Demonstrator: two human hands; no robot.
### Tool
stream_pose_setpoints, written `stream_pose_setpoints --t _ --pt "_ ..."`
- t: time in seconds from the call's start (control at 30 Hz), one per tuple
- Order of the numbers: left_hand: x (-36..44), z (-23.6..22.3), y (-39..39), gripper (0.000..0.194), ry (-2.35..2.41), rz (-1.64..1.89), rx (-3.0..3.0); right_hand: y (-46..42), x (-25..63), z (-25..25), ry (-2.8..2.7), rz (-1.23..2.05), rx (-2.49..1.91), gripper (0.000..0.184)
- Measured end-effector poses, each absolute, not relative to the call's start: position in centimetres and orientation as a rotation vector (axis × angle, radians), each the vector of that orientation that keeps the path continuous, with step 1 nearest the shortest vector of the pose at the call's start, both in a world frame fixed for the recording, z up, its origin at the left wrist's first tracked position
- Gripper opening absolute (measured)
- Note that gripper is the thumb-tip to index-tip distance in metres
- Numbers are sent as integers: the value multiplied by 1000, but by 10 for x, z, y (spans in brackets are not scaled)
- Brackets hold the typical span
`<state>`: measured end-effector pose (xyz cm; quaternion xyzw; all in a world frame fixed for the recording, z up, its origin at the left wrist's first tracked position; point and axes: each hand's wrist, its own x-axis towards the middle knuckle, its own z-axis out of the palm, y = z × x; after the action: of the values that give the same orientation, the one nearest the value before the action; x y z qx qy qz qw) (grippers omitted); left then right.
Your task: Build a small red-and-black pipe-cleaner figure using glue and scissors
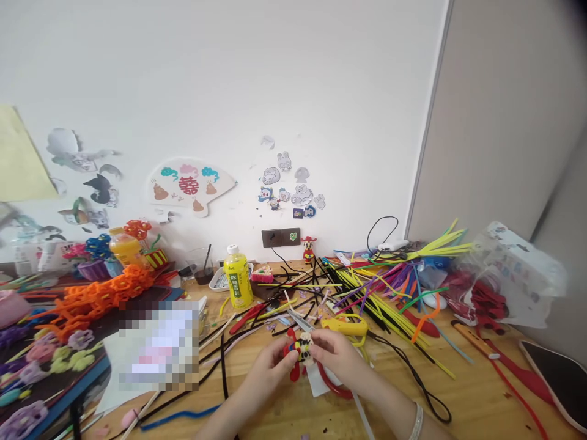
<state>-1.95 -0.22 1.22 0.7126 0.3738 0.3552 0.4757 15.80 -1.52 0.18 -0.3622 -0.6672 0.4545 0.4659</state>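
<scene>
"Just above the worktop [477, 400], what's in the hands?"

"A small red, yellow and pale figure [300, 351]. The left hand [275, 362] pinches its red side, the right hand [338, 355] its pale side."

"And around it?"

"A red handle [331, 386] below the right hand, a yellow glue gun [347, 326] just beyond, and a yellow-labelled bottle [239, 282] farther back, upright."

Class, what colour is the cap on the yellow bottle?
The cap is white, clearest in the head view.
</scene>
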Motion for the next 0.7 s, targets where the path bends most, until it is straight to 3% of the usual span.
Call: stream_pose_setpoints --t 0.7 --pt "-29 18 -12 35 807 708 1894 -24 172 23 -1914 1155 -766 36"
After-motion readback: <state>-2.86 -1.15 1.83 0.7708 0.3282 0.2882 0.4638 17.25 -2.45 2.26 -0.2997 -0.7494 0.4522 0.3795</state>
